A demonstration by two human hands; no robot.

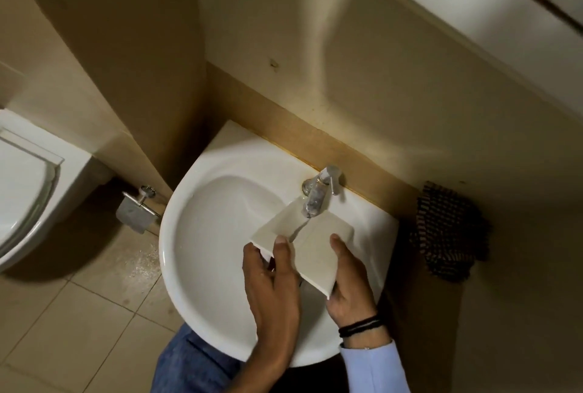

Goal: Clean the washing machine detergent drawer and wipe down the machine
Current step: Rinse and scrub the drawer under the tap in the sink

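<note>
The pale plastic detergent drawer [310,241] is held over the white sink basin [202,235], its flat side up, under the chrome tap [317,195]. A thin stream of water runs from the tap onto the drawer. My left hand [273,285] grips the drawer's near left edge, thumb on top. My right hand [350,282] grips the near right corner, thumb on top, with dark bands on its wrist. The drawer's underside is hidden. The washing machine is out of view.
A white toilet [22,190] stands at the left, with a metal paper holder [135,209] on the wall beside it. A dark checked cloth [448,235] hangs right of the sink. A cabinet [473,7] juts out overhead. The tiled floor [94,329] lies below.
</note>
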